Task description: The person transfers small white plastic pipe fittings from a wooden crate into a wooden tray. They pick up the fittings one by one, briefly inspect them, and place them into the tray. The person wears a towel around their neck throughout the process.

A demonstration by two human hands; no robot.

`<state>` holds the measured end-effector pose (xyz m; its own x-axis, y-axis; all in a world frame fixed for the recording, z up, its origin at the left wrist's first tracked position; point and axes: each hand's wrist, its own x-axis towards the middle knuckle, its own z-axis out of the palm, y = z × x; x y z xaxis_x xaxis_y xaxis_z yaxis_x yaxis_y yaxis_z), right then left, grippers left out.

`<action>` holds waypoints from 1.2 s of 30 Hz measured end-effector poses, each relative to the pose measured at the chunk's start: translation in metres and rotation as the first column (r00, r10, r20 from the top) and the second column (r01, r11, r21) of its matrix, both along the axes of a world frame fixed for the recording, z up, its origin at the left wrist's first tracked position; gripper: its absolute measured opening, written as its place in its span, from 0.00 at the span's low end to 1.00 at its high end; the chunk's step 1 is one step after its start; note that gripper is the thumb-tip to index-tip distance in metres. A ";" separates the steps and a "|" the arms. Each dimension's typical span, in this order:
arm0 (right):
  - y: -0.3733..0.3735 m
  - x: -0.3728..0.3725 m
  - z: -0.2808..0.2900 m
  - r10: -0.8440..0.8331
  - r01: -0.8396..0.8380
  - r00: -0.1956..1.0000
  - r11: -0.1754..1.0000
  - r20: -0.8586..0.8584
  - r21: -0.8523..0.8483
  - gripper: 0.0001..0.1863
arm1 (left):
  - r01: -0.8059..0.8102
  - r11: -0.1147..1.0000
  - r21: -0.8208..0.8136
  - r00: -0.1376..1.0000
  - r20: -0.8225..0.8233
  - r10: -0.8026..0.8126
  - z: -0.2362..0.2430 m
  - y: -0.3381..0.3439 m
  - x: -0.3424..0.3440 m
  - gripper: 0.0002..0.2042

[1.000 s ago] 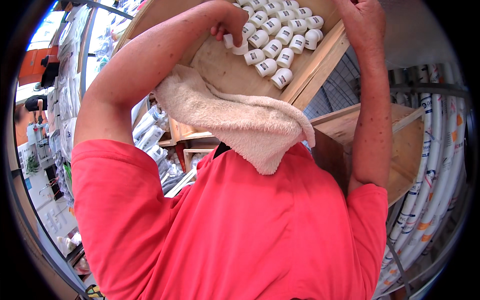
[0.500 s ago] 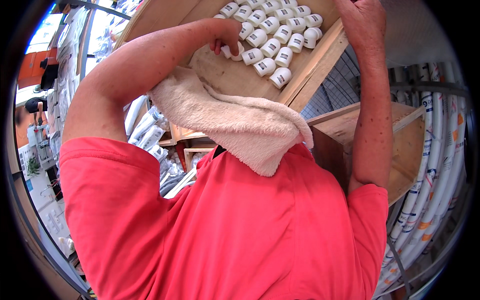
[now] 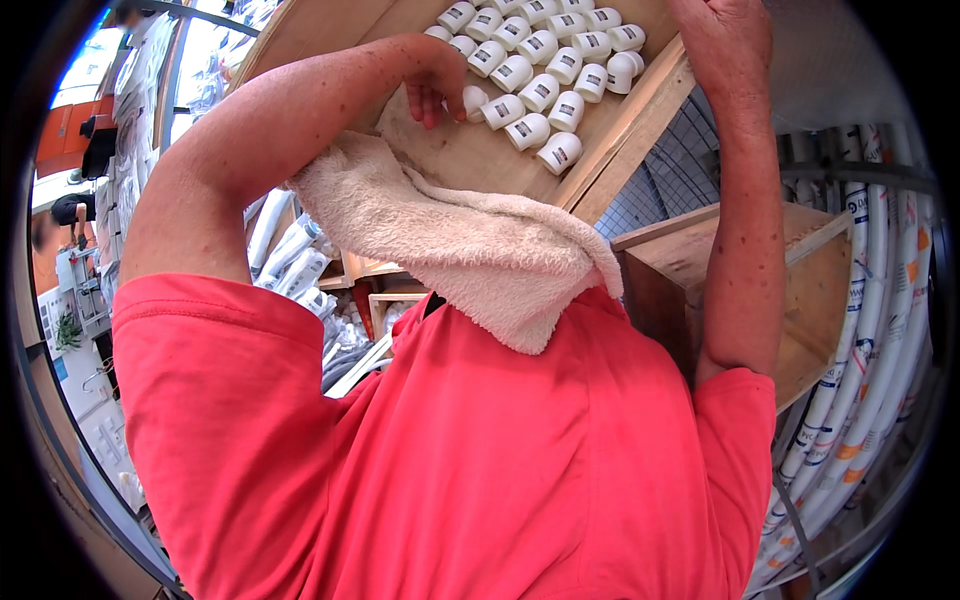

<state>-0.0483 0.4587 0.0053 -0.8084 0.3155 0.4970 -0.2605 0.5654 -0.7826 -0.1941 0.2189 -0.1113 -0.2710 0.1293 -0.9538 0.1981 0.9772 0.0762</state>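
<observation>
Several white elbow pipe fittings lie in rows inside a tilted wooden box at the top of the view. Over the box's left part is my left hand, its fingers loosely bent and apart. Its thumb side is right beside one fitting at the row's left end; nothing shows in the hand. My right hand is closed at the box's upper right rim; its fingertips are partly cut off by the picture's edge. A beige towel hangs between my chest and the box.
A second wooden box stands below my right forearm, with long white pipes at the far right. Wire mesh shows beside the upper box. Bagged goods are at the left, and a person is farther off.
My left hand has shifted slightly left, away from the end fitting, and its fingers have loosened. That fitting has come into fuller view. My right hand stays at the rim.
</observation>
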 end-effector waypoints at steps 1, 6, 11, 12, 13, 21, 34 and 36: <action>0.001 0.000 0.000 -0.002 0.002 1.000 1.000 0.005 0.004 0.10 | -0.016 1.000 0.023 1.000 -0.005 0.016 0.000 0.000 0.000 0.16; 0.002 -0.001 0.001 0.004 -0.004 1.000 1.000 0.018 -0.005 0.10 | -0.086 0.987 0.137 0.992 -0.077 0.097 0.001 0.001 -0.001 0.15; -0.003 0.003 0.001 -0.018 0.018 1.000 1.000 -0.019 0.011 0.10 | -0.137 0.975 0.176 0.989 -0.026 0.143 0.001 -0.001 -0.003 0.13; -0.004 0.003 0.001 -0.030 0.031 0.999 0.999 -0.023 0.017 0.10 | -0.145 0.973 0.180 0.989 -0.014 0.150 0.001 -0.001 -0.004 0.13; -0.004 0.004 0.001 -0.027 0.027 0.999 1.000 -0.024 0.006 0.09 | -0.155 0.970 0.188 0.987 -0.005 0.159 0.001 -0.002 -0.005 0.12; 0.000 0.000 -0.002 -0.009 0.009 1.000 1.000 -0.026 -0.001 0.10 | -0.181 0.960 0.211 0.983 0.015 0.182 0.002 -0.003 -0.010 0.10; 0.018 0.019 0.006 0.133 -0.133 0.991 0.983 -0.011 -0.128 0.12 | 0.265 0.960 -0.092 0.936 -0.213 -0.279 0.037 0.031 -0.019 0.20; 0.042 0.042 0.010 0.154 -0.155 0.988 0.967 -0.022 -0.201 0.14 | 0.265 0.963 -0.049 0.926 -0.264 -0.269 0.051 0.038 -0.017 0.20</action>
